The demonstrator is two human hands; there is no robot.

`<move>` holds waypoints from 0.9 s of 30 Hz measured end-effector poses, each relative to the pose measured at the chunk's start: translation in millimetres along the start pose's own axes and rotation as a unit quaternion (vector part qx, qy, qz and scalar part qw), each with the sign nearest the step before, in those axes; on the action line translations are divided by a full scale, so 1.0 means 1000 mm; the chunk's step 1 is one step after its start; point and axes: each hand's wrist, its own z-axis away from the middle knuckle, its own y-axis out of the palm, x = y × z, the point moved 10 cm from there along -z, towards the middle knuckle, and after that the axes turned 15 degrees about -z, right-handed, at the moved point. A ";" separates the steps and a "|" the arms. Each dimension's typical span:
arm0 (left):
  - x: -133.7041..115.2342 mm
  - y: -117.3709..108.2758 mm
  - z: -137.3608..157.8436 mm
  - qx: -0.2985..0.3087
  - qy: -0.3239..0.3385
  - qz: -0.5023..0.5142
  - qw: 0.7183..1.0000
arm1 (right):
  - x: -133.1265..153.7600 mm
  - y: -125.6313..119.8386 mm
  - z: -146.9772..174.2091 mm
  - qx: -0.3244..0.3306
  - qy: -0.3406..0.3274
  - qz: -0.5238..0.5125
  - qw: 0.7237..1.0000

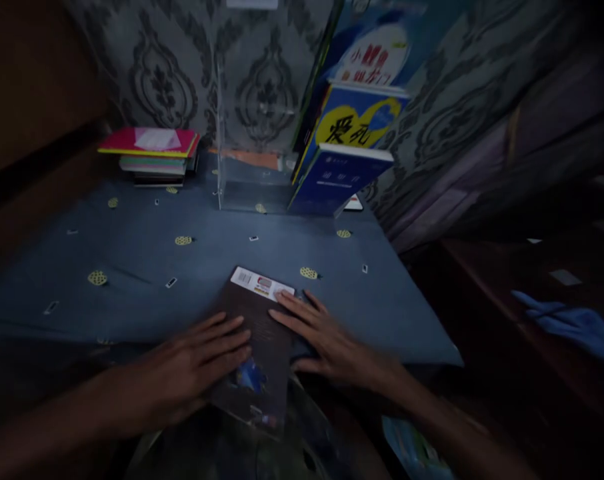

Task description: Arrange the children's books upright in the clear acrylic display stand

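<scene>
A dark book point(265, 328) lies tilted at the table's front edge, its lower part reaching out past the edge. It has a white barcode strip along its top and a blue picture lower down. My left hand point(202, 360) rests on the book's left side, fingers stretched flat over the cover; its thumb is hidden. From the right, my right hand point(322, 337) touches the cover and right edge with spread fingers, the fingertips reaching the barcode strip. Its thumb sits apart, beside the book's edge.
A clear acrylic stand point(255, 190) at the back holds upright books, a blue one point(339, 177) in front. Left of it is a stack of books point(157, 163) topped with pink. The blue tablecloth point(142, 247) has pineapple prints. A blue cloth point(572, 327) lies at the right.
</scene>
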 end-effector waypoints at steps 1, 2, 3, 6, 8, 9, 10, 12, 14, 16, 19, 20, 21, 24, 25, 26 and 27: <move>0.004 -0.017 -0.003 -0.021 -0.005 0.017 1.000 | 0.000 -0.005 0.000 -0.025 -0.001 -0.003 1.000; 0.011 -0.037 -0.009 -0.049 -0.017 0.034 0.998 | -0.001 -0.011 -0.002 -0.056 -0.003 -0.013 0.998; 0.020 -0.059 -0.016 -0.084 -0.034 0.054 0.994 | -0.002 -0.019 -0.004 -0.087 -0.004 -0.031 0.996; 0.063 -0.118 -0.041 -0.202 -0.120 0.128 0.963 | -0.014 -0.045 -0.016 -0.188 0.030 -0.101 0.976; 0.096 -0.142 -0.057 -0.275 -0.185 0.171 0.928 | -0.023 -0.064 -0.023 -0.263 0.070 -0.147 0.951; 0.112 -0.148 -0.065 -0.304 -0.210 0.191 0.909 | -0.026 -0.072 -0.026 -0.295 0.086 -0.172 0.936; 0.127 -0.149 -0.074 -0.323 -0.228 0.212 0.894 | -0.029 -0.078 -0.029 -0.318 0.095 -0.201 0.922; 0.158 -0.137 -0.094 -0.328 -0.248 0.263 0.873 | -0.036 -0.083 -0.037 -0.332 0.105 -0.267 0.898; 0.189 -0.112 -0.111 -0.309 -0.272 0.309 0.857 | -0.047 -0.083 -0.042 -0.329 0.117 -0.310 0.884; 0.214 -0.080 -0.123 -0.262 -0.306 0.296 0.866 | -0.058 -0.080 -0.043 -0.313 0.143 -0.278 0.897; 0.226 -0.051 -0.128 -0.211 -0.319 0.087 0.920 | -0.074 -0.072 -0.040 -0.243 0.220 -0.077 0.942; 0.221 -0.044 -0.130 -0.194 -0.304 0.010 0.932 | -0.078 -0.069 -0.038 -0.214 0.244 -0.005 0.946; 0.214 -0.037 -0.131 -0.177 -0.284 -0.049 0.941 | -0.081 -0.067 -0.037 -0.189 0.260 0.051 0.946; 0.182 -0.015 -0.134 -0.137 -0.213 -0.123 0.960 | -0.079 -0.067 -0.040 -0.169 0.264 0.120 0.942; 0.169 -0.009 -0.135 -0.131 -0.188 -0.131 0.965 | -0.075 -0.069 -0.045 -0.178 0.247 0.123 0.945; 0.156 -0.003 -0.135 -0.125 -0.163 -0.137 0.969 | -0.068 -0.071 -0.052 -0.190 0.218 0.121 0.949; 0.145 0.004 -0.136 -0.119 -0.143 -0.144 0.972 | -0.060 -0.071 -0.062 -0.202 0.180 0.114 0.956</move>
